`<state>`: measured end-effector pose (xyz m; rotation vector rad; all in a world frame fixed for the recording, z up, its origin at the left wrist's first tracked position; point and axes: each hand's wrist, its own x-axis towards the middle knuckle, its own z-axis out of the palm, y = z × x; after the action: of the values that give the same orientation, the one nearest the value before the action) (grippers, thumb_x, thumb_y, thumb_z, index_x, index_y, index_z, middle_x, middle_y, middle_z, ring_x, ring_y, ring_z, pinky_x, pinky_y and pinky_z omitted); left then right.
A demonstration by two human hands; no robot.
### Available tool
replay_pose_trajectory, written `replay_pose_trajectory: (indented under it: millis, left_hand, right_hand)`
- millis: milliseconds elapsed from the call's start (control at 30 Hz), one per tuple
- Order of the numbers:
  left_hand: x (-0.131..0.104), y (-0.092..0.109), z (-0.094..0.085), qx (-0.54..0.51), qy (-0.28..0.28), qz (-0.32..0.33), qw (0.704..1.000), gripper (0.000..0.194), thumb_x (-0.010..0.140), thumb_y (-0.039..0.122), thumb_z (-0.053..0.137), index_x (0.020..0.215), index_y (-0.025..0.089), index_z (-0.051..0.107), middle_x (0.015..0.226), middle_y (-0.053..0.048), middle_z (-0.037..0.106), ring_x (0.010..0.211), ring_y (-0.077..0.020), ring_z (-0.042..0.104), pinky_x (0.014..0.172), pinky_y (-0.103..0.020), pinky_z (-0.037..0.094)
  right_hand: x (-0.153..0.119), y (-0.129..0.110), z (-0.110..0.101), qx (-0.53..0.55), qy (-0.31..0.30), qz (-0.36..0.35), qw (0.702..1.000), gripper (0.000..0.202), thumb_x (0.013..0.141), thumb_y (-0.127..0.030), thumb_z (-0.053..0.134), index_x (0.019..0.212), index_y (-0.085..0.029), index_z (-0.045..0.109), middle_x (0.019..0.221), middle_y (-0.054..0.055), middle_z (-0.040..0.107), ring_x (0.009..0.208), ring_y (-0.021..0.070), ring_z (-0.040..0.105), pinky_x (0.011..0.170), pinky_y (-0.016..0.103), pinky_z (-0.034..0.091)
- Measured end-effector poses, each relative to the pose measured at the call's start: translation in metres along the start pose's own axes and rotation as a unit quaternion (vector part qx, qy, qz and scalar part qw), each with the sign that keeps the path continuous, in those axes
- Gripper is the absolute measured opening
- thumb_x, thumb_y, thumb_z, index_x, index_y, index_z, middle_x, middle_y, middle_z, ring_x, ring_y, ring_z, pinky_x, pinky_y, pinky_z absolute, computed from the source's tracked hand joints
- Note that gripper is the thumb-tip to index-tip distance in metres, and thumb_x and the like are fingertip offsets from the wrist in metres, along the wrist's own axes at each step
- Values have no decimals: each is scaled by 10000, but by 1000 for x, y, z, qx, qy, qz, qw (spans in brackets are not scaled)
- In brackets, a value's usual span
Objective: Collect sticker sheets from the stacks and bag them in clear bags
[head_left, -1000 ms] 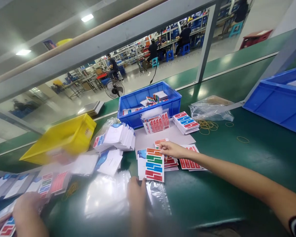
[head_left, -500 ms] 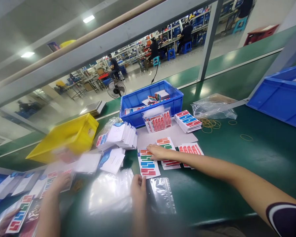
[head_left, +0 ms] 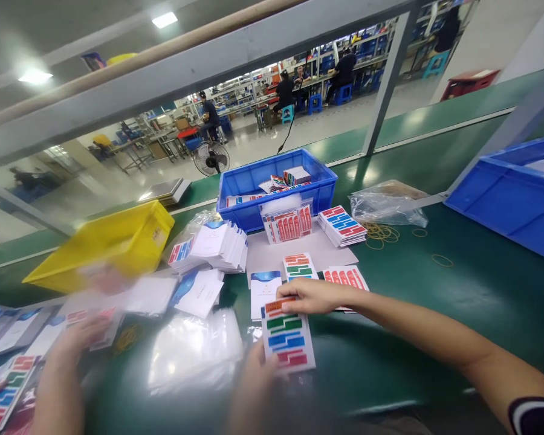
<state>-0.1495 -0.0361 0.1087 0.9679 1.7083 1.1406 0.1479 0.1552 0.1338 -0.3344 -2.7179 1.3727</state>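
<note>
Bare forearms; right arm (head_left: 435,344) dark sleeve, white-edged.

Both hands low at the bench's near edge

Right hand (head_left: 310,296) reaches in from four o'clock, forearm bare, dark sleeve at the elbow, fingers flat and spread; left hand (head_left: 256,377), blurred, rises from six o'clock, fingers curled.
</note>
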Motion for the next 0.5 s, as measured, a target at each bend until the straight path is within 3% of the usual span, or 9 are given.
replay_pose_trajectory:
  millis: [67,100,133,167,233,333,433,500]
  left_hand:
    - [-28,-20,108,-25,-53,-33,998,275,701,513,634,877,304,663,742,5,717,919,-309,676,597,-422,586]
    - [-42,-28,152,-41,-85,-55,994,281,734,522,589,909,314,664,763,8,724,909,-312,682,566,-422,587]
    - [-54,-35,185,-56,-109,-78,989,299,760,529,549,944,322,662,782,7,729,901,-316,687,548,-421,588]
    - [-64,-40,207,-66,-131,-95,985,304,773,529,529,969,336,659,802,12,732,914,-319,687,555,-427,591]
    - [-78,-44,224,-86,-162,-118,976,327,786,527,506,1034,365,646,838,18,737,966,-330,675,603,-446,598]
    - [-85,-42,220,-104,-182,-129,969,389,791,520,495,1159,430,584,879,37,737,1058,-332,637,709,-468,594]
    - [-88,-39,221,-137,-193,-139,962,421,796,489,494,1214,460,535,929,56,735,1079,-324,626,780,-477,583]
    - [-89,-38,226,-168,-193,-146,955,439,776,460,537,1214,444,538,959,51,735,1076,-331,627,806,-493,577]
  right_hand:
    - [-17,-10,10,5,-7,-2,1000,101,869,-203,538,821,-146,605,751,2,593,679,133,555,600,212,412]
    - [-25,-11,13,8,-7,-3,1000,93,870,-197,543,857,-146,619,770,9,609,695,137,567,615,216,423]
    - [-34,-10,15,8,2,-4,1000,106,878,-209,547,912,-149,628,803,19,627,717,143,581,635,223,438]
    - [-42,-7,15,-2,25,-1,1000,143,893,-238,548,978,-154,627,850,33,646,749,153,597,663,236,456]
    - [-61,8,12,-59,105,21,993,264,920,-324,541,1121,-162,595,987,78,663,870,191,621,766,290,489]
    - [-93,45,6,-220,188,79,954,542,866,-413,621,1310,-134,486,1279,177,560,1188,298,513,993,438,417]
    - [-121,82,12,-338,148,114,922,872,732,-393,765,1440,-130,329,1478,213,346,1370,367,288,1091,519,309]
    - [-133,100,24,-371,128,125,911,918,727,-343,768,1469,-134,268,1506,208,295,1389,361,252,1096,517,315]
